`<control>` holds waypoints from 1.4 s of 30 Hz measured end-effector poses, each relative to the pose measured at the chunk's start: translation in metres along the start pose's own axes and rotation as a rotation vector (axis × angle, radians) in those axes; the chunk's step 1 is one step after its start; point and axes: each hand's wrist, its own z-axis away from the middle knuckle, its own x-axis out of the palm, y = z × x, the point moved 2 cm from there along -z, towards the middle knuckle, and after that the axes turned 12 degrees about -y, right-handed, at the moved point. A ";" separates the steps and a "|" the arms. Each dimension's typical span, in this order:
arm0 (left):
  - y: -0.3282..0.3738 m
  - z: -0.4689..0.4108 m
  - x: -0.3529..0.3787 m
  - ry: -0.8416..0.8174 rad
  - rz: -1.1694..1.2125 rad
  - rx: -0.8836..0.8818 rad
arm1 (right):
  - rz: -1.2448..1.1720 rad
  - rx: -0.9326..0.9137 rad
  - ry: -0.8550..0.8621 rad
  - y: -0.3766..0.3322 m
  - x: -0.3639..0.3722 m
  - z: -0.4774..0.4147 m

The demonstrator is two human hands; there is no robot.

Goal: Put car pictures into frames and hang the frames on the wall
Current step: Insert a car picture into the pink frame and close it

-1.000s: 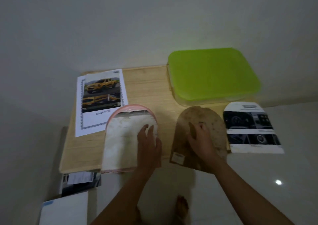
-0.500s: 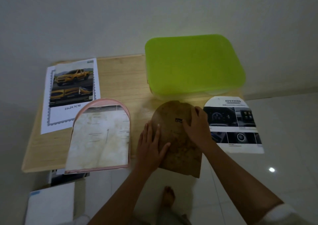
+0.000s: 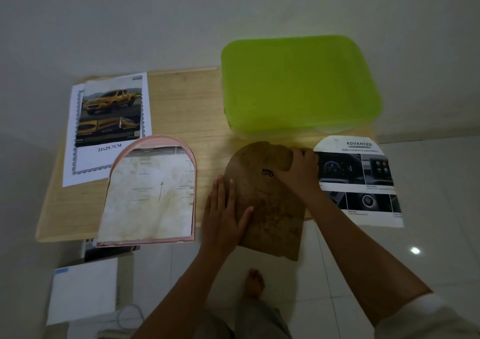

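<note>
Car picture (image 3: pixel 357 180), cut to an arch, flat at the right end of the wooden surface (image 3: pixel 181 110), its near part hanging over the edge; headed "ADVANCED" in bold, smaller lines beneath too small to read, dashboard photos below. Second print (image 3: pixel 111 120) at the far left: yellow pickup trucks, ornamental border, "21x29.7CM" printed under the photos. Pink arched frame (image 3: pixel 153 190) just beside that print, overlapping its near corner, filled with a stained whitish sheet, near edge past the rim of the surface. Brown arched backing board (image 3: pixel 267 203) between frame and dashboard picture, small dark metal hanger near its middle, lower end projecting over the floor. Left hand (image 3: pixel 224 216) flat on the board's left edge, fingers (image 3: pixel 223 193) straight and spread, pressing rather than gripping. Right hand (image 3: pixel 301 172) curled over the board's upper right rim, fingers bent around the edge, grasping it, partly covering the dashboard picture. Lime-green lidded box (image 3: pixel 298 84) at the far right corner. White box (image 3: pixel 83 292) on the floor, lower left.
</note>
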 end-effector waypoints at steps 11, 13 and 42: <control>0.001 0.000 -0.003 -0.006 -0.007 -0.020 | -0.306 -0.060 -0.022 0.013 -0.028 0.007; 0.002 0.000 -0.003 -0.006 -0.004 -0.015 | -0.368 -0.029 -0.037 0.017 -0.032 0.013; -0.016 0.016 -0.090 -0.172 0.391 0.005 | -1.109 0.057 0.284 -0.024 0.023 0.126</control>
